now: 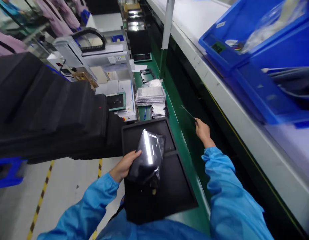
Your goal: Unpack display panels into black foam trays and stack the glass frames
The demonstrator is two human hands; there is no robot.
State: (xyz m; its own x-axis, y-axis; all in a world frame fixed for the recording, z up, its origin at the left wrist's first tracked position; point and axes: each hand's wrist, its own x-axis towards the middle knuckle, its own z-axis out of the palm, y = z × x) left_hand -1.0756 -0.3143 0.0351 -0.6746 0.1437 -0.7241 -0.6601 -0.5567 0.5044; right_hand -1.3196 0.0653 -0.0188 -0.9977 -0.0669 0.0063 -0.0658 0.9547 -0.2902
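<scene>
In my left hand (126,165) is a dark, glossy display panel (148,156), gripped by its left edge and tilted over a black two-compartment tray (174,186). Bright reflections cross the panel's face, and a small tail with a light-coloured tip hangs from its lower end. Off to the right, my right hand (202,130) is closed on a thin sheet (188,112), seen nearly edge-on; its material is hard to make out. That hand is over the dark gap beside the green bench, apart from the tray.
Tall stacks of black foam trays (56,110) stand at left. Beyond the tray lie bagged flat parts (150,95), a blue pen (145,113) and a black frame (147,75). A machine (101,60) stands behind. Blue bins (244,56) sit on the white shelf at right.
</scene>
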